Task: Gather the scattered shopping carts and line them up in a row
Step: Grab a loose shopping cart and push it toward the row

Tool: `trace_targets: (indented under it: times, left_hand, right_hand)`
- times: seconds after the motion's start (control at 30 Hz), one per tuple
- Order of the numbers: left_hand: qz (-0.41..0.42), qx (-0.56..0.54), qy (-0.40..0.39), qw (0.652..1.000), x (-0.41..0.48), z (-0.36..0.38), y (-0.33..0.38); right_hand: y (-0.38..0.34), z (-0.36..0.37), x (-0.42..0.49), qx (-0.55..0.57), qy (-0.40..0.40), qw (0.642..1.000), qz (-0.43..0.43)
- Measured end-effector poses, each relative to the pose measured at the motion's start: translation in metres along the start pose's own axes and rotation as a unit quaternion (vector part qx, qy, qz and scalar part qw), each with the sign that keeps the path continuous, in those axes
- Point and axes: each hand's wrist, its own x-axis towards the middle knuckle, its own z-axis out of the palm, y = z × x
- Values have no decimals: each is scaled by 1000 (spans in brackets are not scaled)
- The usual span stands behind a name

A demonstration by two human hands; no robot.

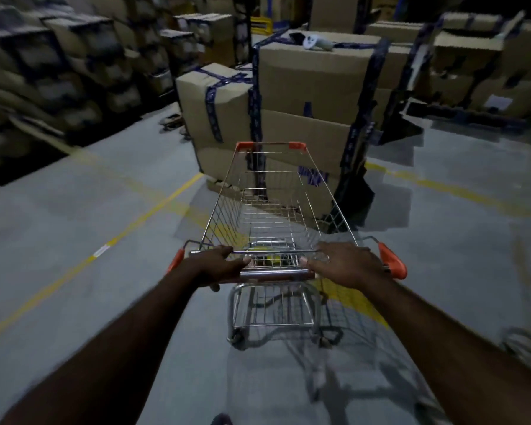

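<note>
A wire shopping cart (276, 204) with orange corner caps stands on the grey floor straight in front of me, its empty basket pointing away. My left hand (218, 265) grips the left part of its metal handle bar (276, 274). My right hand (344, 263) grips the right part of the same bar. Both thumbs curl over the bar's top. The cart's front end is close to a stack of cardboard boxes. No other cart is clearly in view.
Tall taped cardboard boxes (313, 96) stand directly ahead of the cart. Shelves of boxes (59, 62) line the left side, more cartons (485, 62) at the right. Yellow floor lines (135, 222) cross the concrete. A blurred object (524, 348) lies at the right edge.
</note>
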Motion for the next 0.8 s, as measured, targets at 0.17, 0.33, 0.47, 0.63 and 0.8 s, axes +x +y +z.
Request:
trace_targets:
  times: [0.17, 0.33, 0.47, 0.63, 0.8]
  left_hand:
    - [-75, -22, 63, 995, -37, 16, -36]
    - [-147, -32, 138, 979, -74, 28, -85]
    - [-191, -39, 171, 966, -105, 35, -115]
    - [-232, -65, 197, 950, -141, 39, -147]
    - [-275, -74, 225, 932, -171, 42, -181]
  right_hand:
    - [-31, 13, 15, -13, -16, 998, -58]
    - [-82, 20, 15, -37, -26, 990, -130]
    - [-121, 28, 14, -49, -29, 979, -195]
    - [-169, 36, 15, -64, -49, 966, -244]
    - [-220, 48, 21, -72, -56, 950, -298]
